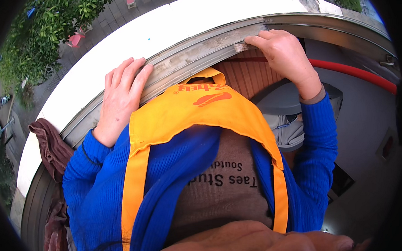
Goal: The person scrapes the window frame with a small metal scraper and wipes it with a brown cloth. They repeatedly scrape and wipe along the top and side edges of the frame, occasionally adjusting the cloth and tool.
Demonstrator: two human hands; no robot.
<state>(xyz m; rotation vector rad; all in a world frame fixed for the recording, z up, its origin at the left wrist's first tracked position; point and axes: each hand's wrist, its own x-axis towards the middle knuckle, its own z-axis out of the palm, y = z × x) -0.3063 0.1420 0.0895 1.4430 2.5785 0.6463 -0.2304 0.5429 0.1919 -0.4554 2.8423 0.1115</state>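
My left hand [124, 92] rests on the metal window track [191, 53], its fingers spread towards the white outer ledge [116, 38]. Farther right along the track, my right hand [283, 53] has its fingers bent down over the inner rail. Close to its fingertips, a small worn, pale piece [241, 47] lies at the rail's edge; whether the fingers touch or grip it, I cannot tell. A brown cloth [50, 145] hangs over the track and ledge to the left of my left forearm. My yellow apron [200, 112] reaches up to the track between my hands.
Below the track on the right are a grey bin-like container [280, 98], a red hose or tube [353, 72] and a brown slatted panel [249, 69]. Outside, far below the ledge, are a leafy tree [49, 31], red stools and paving. More cloth [55, 229] hangs at lower left.
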